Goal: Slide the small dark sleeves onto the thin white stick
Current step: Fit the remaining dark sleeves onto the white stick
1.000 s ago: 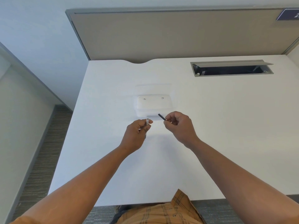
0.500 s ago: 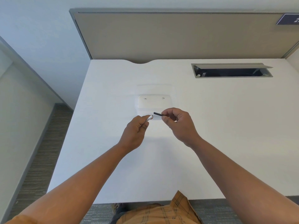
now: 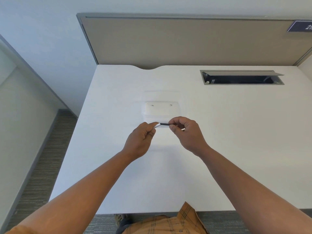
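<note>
White laminate counter [image 3: 219, 132], plain and flat, bore one item: a shallow clear plastic tray [image 3: 161, 110] with two small specks at its far edge, too small to identify. Recessed grey cable hatch [image 3: 241, 77] sat open at the far right of the counter, with a tan fabric partition panel [image 3: 194, 41] standing behind.

Left hand [image 3: 141, 141]: grip clenched on the thin white stick [image 3: 157, 125], thumb and forefinger pinching it, one short end projecting toward the right; the rest lay hidden in the fist.

Right hand [image 3: 187, 132]: grip pinched on the small dark sleeve [image 3: 164, 124], a slim black tube held near level, its free end touching or just meeting the tip of the stick. Whether the tip had entered the bore could not be told.

Both items were held in the air just above the near edge of the tray, between the two hands.

Step judged in hand: mating sleeve to stick end. Next move, as judged, called for keeping the two in one line and pushing the sleeve leftward along the stick; a slight tilt would likely jam or buckle the thin parts.
</note>
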Action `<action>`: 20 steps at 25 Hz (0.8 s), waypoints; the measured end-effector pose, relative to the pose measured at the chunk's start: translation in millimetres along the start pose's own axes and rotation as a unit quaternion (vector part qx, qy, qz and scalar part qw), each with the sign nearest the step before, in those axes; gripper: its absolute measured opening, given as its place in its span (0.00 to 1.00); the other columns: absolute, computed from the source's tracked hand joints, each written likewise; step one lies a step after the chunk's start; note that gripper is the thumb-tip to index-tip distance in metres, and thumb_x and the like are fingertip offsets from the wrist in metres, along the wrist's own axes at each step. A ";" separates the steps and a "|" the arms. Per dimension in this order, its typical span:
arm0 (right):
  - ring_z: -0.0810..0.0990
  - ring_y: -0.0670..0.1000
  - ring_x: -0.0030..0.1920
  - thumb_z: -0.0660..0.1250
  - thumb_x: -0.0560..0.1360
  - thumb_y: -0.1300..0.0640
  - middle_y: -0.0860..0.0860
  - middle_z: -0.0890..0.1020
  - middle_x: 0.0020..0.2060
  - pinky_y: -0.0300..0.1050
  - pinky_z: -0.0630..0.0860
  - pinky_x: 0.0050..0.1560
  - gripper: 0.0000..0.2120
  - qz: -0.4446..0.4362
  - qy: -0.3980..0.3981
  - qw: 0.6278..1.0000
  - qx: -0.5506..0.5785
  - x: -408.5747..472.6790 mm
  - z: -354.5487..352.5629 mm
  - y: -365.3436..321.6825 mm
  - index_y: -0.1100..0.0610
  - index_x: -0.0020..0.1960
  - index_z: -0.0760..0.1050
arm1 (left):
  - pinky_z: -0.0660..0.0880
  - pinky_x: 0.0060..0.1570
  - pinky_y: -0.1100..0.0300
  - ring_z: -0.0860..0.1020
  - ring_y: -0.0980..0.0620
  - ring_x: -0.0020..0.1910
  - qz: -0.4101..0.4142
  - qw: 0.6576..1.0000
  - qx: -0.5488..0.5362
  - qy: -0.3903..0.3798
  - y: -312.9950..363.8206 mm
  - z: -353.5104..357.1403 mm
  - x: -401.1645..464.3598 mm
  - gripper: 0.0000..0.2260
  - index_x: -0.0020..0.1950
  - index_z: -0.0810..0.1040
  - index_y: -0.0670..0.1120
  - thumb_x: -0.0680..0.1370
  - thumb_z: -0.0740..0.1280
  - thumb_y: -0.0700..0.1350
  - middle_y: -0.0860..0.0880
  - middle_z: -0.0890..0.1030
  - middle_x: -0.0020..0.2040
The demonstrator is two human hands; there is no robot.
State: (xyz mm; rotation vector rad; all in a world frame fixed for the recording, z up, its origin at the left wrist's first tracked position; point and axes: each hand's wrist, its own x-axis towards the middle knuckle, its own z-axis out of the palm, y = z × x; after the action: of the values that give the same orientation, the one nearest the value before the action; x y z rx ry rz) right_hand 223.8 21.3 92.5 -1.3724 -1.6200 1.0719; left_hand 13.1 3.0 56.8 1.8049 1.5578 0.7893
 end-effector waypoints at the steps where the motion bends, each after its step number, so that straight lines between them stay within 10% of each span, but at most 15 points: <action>1: 0.76 0.40 0.38 0.70 0.78 0.59 0.32 0.81 0.37 0.30 0.70 0.39 0.07 -0.002 0.000 1.000 -0.005 -0.6 0.6 -0.2 0.47 0.46 0.82 | 0.68 0.42 0.62 0.73 0.61 0.46 0.001 1.000 0.002 -0.002 0.2 -0.4 0.5 0.15 0.65 0.66 0.71 0.82 0.55 0.55 0.63 0.71 0.43; 12: 0.75 0.50 0.40 0.66 0.79 0.65 0.49 0.79 0.41 0.44 0.72 0.42 0.06 -0.139 -0.022 0.970 -0.198 2.4 -1.8 8.3 0.57 0.51 0.81 | 0.68 0.37 0.60 0.73 0.65 0.43 -0.012 0.991 0.119 -0.055 -2.1 -2.5 1.4 0.16 0.70 0.71 0.65 0.83 0.56 0.54 0.61 0.72 0.42; 20: 0.73 0.49 0.36 0.61 0.83 0.54 0.48 0.78 0.35 0.48 0.70 0.37 0.12 -0.053 -0.100 0.976 -0.188 6.7 1.7 12.2 0.55 0.43 0.78 | 0.62 0.34 0.64 0.73 0.56 0.42 0.027 0.978 0.192 -0.076 8.9 -5.1 7.2 0.15 0.69 0.73 0.63 0.84 0.55 0.54 0.59 0.72 0.39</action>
State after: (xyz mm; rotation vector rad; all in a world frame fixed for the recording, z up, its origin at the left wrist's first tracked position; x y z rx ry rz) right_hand 225.7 28.6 80.7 -1.4279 -2.1026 0.8931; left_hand 15.5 9.4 67.2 2.1329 1.6469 0.3781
